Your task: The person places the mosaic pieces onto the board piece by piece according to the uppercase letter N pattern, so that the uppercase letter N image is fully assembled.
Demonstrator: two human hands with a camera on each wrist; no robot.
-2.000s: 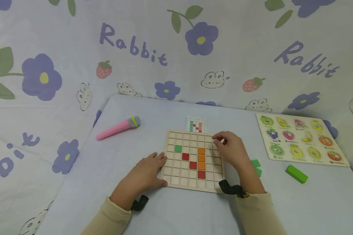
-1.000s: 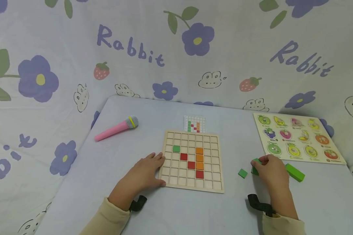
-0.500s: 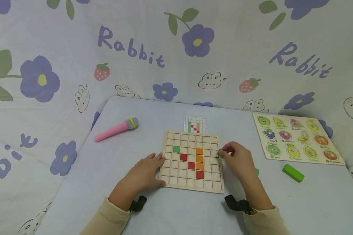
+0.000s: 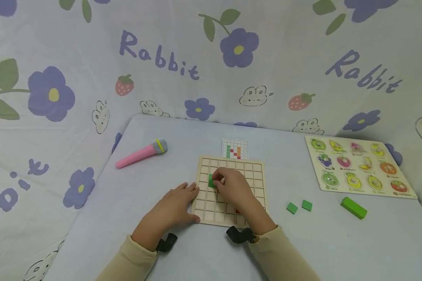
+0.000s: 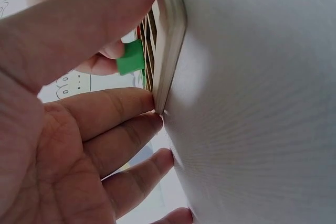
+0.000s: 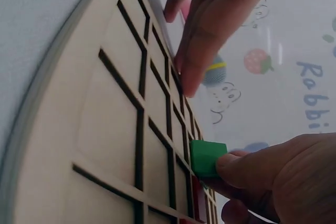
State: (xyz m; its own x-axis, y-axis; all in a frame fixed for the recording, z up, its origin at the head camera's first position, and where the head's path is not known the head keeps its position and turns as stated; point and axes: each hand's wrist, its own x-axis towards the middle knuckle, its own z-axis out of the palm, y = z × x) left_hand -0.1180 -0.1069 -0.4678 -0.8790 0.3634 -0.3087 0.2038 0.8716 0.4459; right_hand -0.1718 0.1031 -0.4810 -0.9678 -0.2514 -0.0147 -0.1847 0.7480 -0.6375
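Right hand: thumb and fingertips pinched one green tile, held tilted at the grid board, just nearer the person than a seated green tile; contact with the cell could not be confirmed. Left hand: grasped nothing, fingers extended and resting against the board's left edge, thumb by its near corner. Progress, judged against the one pattern card beyond the far rim: well advanced, the green column being the part incomplete. Count on the board: one green seated, two reds in partial view, one of them a red tile beside the right wrist; other cells lay hidden under that hand and forearm. Left over on the table, right of the board: two loose green tiles. Farther out: one green block, one fruit puzzle with twelve pictures, and, far left, one pink toy microphone.
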